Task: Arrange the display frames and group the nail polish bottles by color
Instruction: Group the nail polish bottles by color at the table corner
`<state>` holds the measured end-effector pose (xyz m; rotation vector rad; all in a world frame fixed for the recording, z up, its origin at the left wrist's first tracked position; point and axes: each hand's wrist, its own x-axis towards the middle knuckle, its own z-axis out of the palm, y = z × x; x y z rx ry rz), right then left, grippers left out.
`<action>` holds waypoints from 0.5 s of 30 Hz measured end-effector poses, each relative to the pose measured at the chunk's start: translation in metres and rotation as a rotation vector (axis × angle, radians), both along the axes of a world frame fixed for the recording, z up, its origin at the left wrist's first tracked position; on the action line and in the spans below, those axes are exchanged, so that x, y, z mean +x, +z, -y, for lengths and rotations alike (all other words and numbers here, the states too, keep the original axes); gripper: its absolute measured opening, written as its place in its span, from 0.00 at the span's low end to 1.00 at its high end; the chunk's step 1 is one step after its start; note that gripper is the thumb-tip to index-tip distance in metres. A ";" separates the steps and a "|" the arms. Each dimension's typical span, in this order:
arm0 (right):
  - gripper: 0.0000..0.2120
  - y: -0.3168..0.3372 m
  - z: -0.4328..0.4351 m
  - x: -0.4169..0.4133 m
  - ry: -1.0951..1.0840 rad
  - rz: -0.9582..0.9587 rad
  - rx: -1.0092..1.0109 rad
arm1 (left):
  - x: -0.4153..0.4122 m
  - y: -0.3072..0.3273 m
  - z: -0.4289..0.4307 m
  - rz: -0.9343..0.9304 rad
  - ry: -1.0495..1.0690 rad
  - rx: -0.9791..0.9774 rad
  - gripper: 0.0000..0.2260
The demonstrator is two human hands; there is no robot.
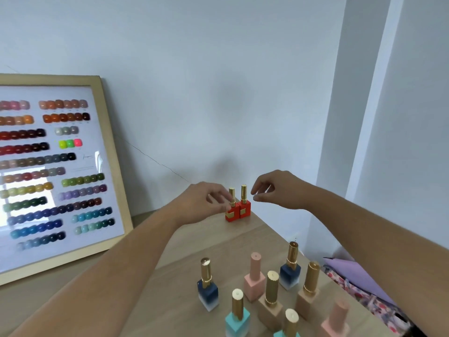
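lettering on the display frame [111,152], leaning on the wall at left, is too blurred to read. my left hand [206,199] pinches the gold cap of the left red bottle [232,213]. my right hand [274,188] hangs loosely curled, holding nothing, beside the right red bottle [245,209]. both bottles touch near the table's [230,239] far right edge, with bare wood before the other bottles [254,278].
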<state>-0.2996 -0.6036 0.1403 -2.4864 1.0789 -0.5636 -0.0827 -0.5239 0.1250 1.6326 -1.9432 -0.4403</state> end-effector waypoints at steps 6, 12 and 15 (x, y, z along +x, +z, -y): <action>0.03 0.008 -0.051 -0.034 0.095 -0.128 0.078 | 0.012 0.006 -0.069 -0.004 -0.151 0.210 0.13; 0.05 0.003 -0.073 -0.047 0.088 -0.278 0.169 | 0.014 -0.005 -0.097 0.018 -0.197 0.343 0.13; 0.05 -0.003 -0.077 -0.047 0.065 -0.325 0.138 | 0.012 -0.014 -0.101 -0.020 -0.185 0.322 0.11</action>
